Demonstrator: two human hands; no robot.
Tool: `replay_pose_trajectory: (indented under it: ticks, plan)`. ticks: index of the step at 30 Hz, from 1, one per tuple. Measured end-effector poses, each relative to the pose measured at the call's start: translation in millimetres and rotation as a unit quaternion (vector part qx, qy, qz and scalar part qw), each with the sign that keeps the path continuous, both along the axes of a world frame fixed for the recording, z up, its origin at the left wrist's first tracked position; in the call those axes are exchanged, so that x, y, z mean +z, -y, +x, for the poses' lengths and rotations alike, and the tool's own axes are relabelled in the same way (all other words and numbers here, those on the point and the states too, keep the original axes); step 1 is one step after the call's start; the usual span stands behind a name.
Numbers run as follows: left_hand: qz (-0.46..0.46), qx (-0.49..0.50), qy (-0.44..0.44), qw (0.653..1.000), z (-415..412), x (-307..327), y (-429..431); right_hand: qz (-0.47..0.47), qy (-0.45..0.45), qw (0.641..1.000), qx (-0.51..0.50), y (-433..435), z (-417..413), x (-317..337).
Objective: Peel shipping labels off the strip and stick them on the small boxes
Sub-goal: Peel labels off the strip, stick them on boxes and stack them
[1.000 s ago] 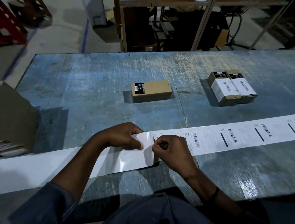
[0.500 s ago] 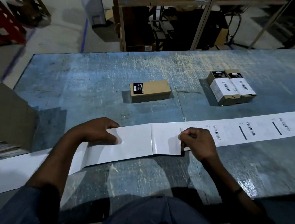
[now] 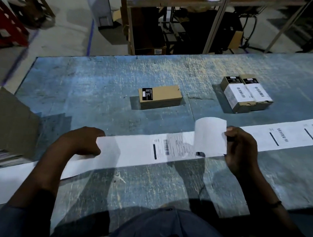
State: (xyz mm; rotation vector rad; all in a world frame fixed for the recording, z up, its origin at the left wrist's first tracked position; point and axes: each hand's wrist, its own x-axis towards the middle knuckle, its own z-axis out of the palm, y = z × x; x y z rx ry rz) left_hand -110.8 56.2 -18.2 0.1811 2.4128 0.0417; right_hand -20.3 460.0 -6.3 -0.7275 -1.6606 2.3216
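Scuffed blue table (image 3: pixel 99 101), head view: label coming off the strip (image 3: pixel 132 149).
Left hand (image 3: pixel 83 142) grips the strip flat. Right hand (image 3: pixel 240 149) pinches the curled label (image 3: pixel 209 135) just above it. Beyond the strip waits the bare box (image 3: pixel 160 96). Best to keep the label taut, adhesive untouched.

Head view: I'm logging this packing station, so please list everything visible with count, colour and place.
table: 1, worn blue, fills the middle
label strip: 1, white, across the table's near side
peeled label: 1, white, curled up above the strip, right of centre
plain box: 1, brown with black sticker, table centre
labelled boxes: 2, brown with white labels, side by side, far right
carton: 1, brown, left edge
shelving: 1, metal frame, beyond the table
left hand: 1, grips the strip's left part
right hand: 1, pinches the peeled label
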Motion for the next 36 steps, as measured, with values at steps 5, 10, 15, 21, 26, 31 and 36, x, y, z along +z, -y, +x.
replay_pose_trajectory:
  ticks: [5,10,15,21,26,31,36]
  plan:
    - [0.162,-0.054,-0.152,0.973,32,7,-49,0.020,0.006,0.995,0.096,29,-3,7]
    - [0.439,0.007,-0.105,0.892,76,4,-129,0.045,0.007,0.988,0.148,70,-7,1]
    - [0.539,0.162,-0.141,0.815,80,-16,-157,0.015,0.020,0.976,0.217,88,-7,4]
    - [0.555,0.301,-0.036,0.774,70,-25,-135,0.156,0.030,0.977,0.142,76,-10,-9]
    - [0.578,0.323,0.031,0.749,66,-23,-124,0.184,0.059,0.956,0.219,71,-9,-17]
    - [0.607,0.362,0.107,0.699,67,-21,-126,0.180,0.052,0.960,0.209,71,-10,-22]
    - [0.650,0.412,0.187,0.610,66,-17,-124,0.239,0.039,0.947,0.210,67,-15,-23]
